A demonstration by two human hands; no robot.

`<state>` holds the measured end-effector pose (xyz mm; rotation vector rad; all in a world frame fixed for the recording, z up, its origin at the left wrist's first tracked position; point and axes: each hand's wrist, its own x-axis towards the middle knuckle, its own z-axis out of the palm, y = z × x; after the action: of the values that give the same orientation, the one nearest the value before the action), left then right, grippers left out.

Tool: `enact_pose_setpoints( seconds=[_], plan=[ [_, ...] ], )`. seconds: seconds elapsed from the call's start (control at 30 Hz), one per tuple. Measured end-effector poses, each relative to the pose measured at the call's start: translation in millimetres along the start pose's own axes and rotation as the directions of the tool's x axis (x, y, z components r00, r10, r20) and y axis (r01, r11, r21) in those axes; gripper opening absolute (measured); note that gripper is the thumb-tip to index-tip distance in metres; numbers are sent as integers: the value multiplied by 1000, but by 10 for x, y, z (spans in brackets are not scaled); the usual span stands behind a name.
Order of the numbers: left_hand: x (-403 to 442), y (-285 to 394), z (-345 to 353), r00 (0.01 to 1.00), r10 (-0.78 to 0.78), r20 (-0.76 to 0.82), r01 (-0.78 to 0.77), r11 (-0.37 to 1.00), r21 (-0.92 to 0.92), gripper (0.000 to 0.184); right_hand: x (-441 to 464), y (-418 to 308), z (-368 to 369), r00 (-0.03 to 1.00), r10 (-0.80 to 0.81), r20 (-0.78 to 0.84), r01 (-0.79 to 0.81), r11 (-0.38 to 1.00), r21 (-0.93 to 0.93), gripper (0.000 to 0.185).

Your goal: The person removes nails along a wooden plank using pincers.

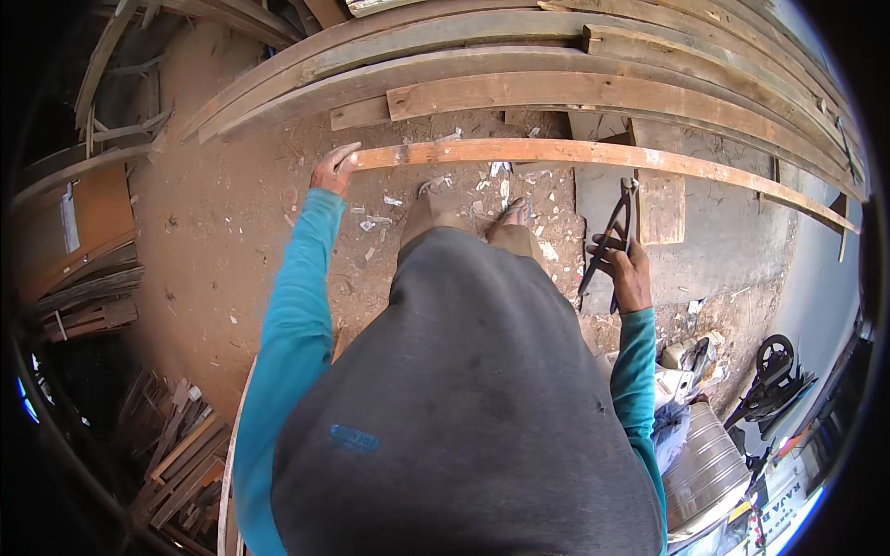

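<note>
My left hand (334, 170) is closed round the left end of a long, narrow orange-brown wooden plank (519, 150). The plank runs across in front of me to the far right. In my right hand (627, 269) is a pair of long-handled pincers (616, 232) with dark handles. Their small metal head points away from me, just below the plank and apart from it as far as I can see. My fingers wrap round the handles, which stand somewhat spread.
Long weathered boards (445, 69) are stacked beyond the plank. A flat board piece (660, 208) lies on a grey sheet (723, 241) at right. Scrap wood (185, 454) is heaped at lower left. A ribbed metal container (705, 473) stands at lower right. Chips litter the dirt floor (213, 269).
</note>
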<state>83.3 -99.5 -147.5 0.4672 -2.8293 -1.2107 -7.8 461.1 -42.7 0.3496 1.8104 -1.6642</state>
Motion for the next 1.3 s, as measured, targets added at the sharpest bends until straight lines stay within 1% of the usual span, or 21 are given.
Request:
enact_pose_setpoints(
  seconds=[0.07, 0.13, 0.23, 0.3, 0.37, 0.4, 0.47, 0.53, 0.6, 0.67, 0.73, 0.8, 0.83, 0.93, 1.0, 1.03, 1.07, 1.17, 1.23, 1.27, 1.3],
  plan=[
    [33, 114, -33, 985, -171, 19, 172, 983, -65, 46, -35, 9, 453, 992, -15, 127, 26, 996, -85, 49],
    [59, -19, -40, 984, -168, 53, 173, 979, -106, 44, -41, -67, 861, 966, -6, 259, 81, 956, -281, 40],
    [111, -203, -103, 977, -164, 134, 183, 972, -148, 45, 9, -127, 1429, 962, 45, 270, 58, 930, -364, 39],
    [195, -225, -155, 971, -164, 173, 195, 964, -180, 48, 63, -180, 1749, 954, -25, 298, 179, 847, -501, 39],
    [290, -187, -318, 902, -147, 407, 216, 968, -129, 48, 61, -315, 2020, 969, 45, 241, 90, 850, -518, 34],
    [309, -93, -410, 895, -152, 419, 234, 960, -153, 48, 90, -289, 2110, 968, 56, 244, 82, 849, -522, 33],
    [430, 110, -464, 810, -53, 583, 145, 983, -112, 52, 155, -160, 2205, 973, 61, 224, 66, 850, -522, 31],
    [476, -122, -276, 813, 3, 583, 75, 991, -110, 55, 175, -197, 2316, 978, 42, 202, 69, 857, -511, 30],
    [526, -184, -182, 793, 200, 575, -141, 979, -147, 54, 164, -319, 2404, 969, 196, 153, -73, 812, -580, 34],
    [380, -223, -144, 857, 143, 496, -53, 980, -191, 52, 188, -287, 2406, 971, 208, 121, -105, 819, -564, 30],
    [320, -271, -86, 924, 134, 357, -116, 991, -71, 50, 173, -394, 2428, 964, 239, 117, -86, 694, -715, 27],
    [230, -318, -29, 943, 159, 293, -141, 987, -81, 49, 158, -405, 2415, 980, 163, 114, -6, 600, -800, 27],
    [209, -344, -5, 957, 179, 226, -167, 983, -74, 50, 122, -429, 2401, 975, 34, 218, 178, 462, -869, 27],
    [183, -355, 18, 954, 260, 151, -243, 962, -124, 51, 96, -668, 2526, 966, 55, 253, 214, 375, -902, 27],
    [168, -303, -32, 955, 237, 176, -221, 970, -105, 50, 70, -810, 2604, 952, 191, 239, 177, 296, -939, 19],
    [155, -282, -48, 956, 215, 198, -202, 976, -86, 50, 98, -669, 2542, 979, 158, 128, 56, 394, -917, 20],
    [145, -283, -39, 956, 213, 199, -199, 976, -88, 50, 131, -536, 2460, 979, 162, 127, 54, 393, -918, 20],
    [131, -283, -13, 961, 227, 159, -209, 970, -124, 53, 186, -442, 2379, 959, 135, 249, 203, 281, -938, 22],
    [102, -263, -33, 959, 248, 134, -231, 964, -129, 56, 152, -656, 2512, 959, 273, 71, -65, 459, -886, 24],
    [91, -253, -49, 959, 249, 136, -232, 964, -129, 56, 149, -648, 2511, 959, 273, 70, -66, 461, -885, 24],
    [76, -237, -67, 957, 255, 137, -241, 964, -111, 56, 141, -638, 2496, 942, 330, 65, -161, 612, -774, 26]
  ],
)
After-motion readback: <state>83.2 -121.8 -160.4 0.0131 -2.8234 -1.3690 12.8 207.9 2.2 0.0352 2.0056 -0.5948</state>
